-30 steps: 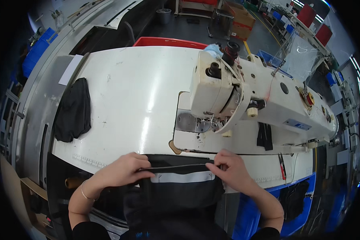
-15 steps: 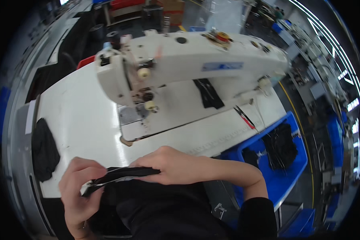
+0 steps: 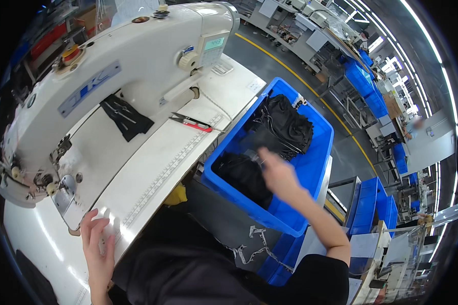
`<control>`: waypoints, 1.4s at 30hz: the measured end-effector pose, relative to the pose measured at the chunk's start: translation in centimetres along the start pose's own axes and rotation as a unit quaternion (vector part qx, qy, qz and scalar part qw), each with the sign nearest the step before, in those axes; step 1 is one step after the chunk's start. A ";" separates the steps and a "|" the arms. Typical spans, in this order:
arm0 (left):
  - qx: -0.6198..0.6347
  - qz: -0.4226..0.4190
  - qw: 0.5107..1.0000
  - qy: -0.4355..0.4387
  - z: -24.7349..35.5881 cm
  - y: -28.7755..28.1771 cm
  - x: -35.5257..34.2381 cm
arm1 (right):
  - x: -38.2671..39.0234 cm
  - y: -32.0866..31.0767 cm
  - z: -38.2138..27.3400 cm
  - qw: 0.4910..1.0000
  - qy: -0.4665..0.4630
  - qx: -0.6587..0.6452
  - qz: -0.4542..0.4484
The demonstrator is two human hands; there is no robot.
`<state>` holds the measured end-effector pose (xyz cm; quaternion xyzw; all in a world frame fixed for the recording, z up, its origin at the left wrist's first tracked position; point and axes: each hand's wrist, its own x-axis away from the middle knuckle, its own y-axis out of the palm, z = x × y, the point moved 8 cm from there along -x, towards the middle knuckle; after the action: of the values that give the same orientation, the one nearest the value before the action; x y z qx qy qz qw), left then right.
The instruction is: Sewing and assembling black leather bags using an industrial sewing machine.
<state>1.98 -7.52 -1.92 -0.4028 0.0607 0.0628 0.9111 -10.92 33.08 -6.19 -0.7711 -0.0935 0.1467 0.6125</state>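
Observation:
My left hand (image 3: 97, 246) lies at the front edge of the white sewing table (image 3: 152, 175), fingers apart and nothing in them. Over the blue bin (image 3: 318, 175) on the right reaches my right hand (image 3: 280, 175). Its fingers are smeared by motion, and a dark blur sits just beyond them. In the bin are a bundle of black fabric pieces with zippers (image 3: 289, 124) and another black bundle (image 3: 243, 175) nearer to me, beside that hand. The white sewing machine (image 3: 132, 56) stands on the table, beyond my left hand.
A black zippered piece (image 3: 127, 117) lies under the machine's arm. Red-handled thread snips (image 3: 193, 123) lie near a ruler strip (image 3: 170, 170) on the table. Black fabric (image 3: 35, 277) rests at lower left. Blue crates (image 3: 369, 203) stand right of the bin.
My hands, together on a black zippered piece before, are now apart. The left is empty at the table edge; the right has moved over the bin. The view has swung right.

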 end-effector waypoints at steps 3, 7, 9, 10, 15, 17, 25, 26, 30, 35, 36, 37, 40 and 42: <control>-0.009 -0.021 1.000 -0.010 -0.1 1.7 -0.1 | 1.9 7.1 -1.3 0.971 -0.168 -0.091 -0.141; 0.000 -0.035 0.997 -0.070 -1.0 2.4 0.3 | 0.3 10.2 1.4 0.974 -0.191 0.097 -0.072; -0.017 -0.021 0.999 -0.037 -1.0 3.0 0.0 | 2.1 16.5 4.7 0.974 -0.201 0.032 -0.097; -0.016 -0.020 0.999 -0.039 -0.9 3.5 -0.2 | 2.6 18.0 6.0 0.975 -0.216 0.021 -0.049; -0.012 0.009 1.000 -0.025 -0.9 1.3 0.2 | 0.7 19.9 4.2 0.970 -0.240 0.021 -0.042; 0.025 0.025 0.999 -0.035 -1.4 0.7 0.5 | 1.2 21.2 4.7 0.968 -0.236 0.051 -0.070; -0.057 0.221 0.970 -0.089 -7.1 -13.1 8.5 | -0.1 1.8 -4.1 0.954 -0.281 0.061 0.079; -0.115 0.271 0.949 -0.115 -8.2 -15.8 11.1 | -1.3 1.1 -5.2 0.954 -0.279 0.002 0.111; -0.392 0.278 0.850 -0.217 -12.8 -22.2 21.0 | -4.3 1.1 -13.1 0.897 -0.386 -0.136 0.167; -0.336 0.291 0.863 -0.240 -18.0 -24.7 26.1 | -1.8 0.1 -36.2 0.720 -0.636 -0.269 0.063; -0.223 0.325 0.882 -0.259 -19.7 -25.1 26.8 | -0.6 0.2 -40.9 0.683 -0.681 -0.255 0.067; -0.107 0.354 0.888 -0.273 -21.3 -25.4 27.7 | 0.5 0.5 -45.1 0.640 -0.713 -0.282 0.058; -0.206 0.395 0.873 -0.198 -17.9 -25.7 25.6 | 2.7 2.2 -56.6 0.607 -0.725 -0.324 0.016; -0.338 0.386 0.853 -0.098 -14.6 -25.4 23.8 | 3.8 2.5 -63.2 0.612 -0.698 -0.372 -0.016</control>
<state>28.65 -33.71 2.95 -0.6215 0.0969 0.4651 0.6229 14.07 -24.28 4.00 -0.5962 -0.5510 0.5834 0.0251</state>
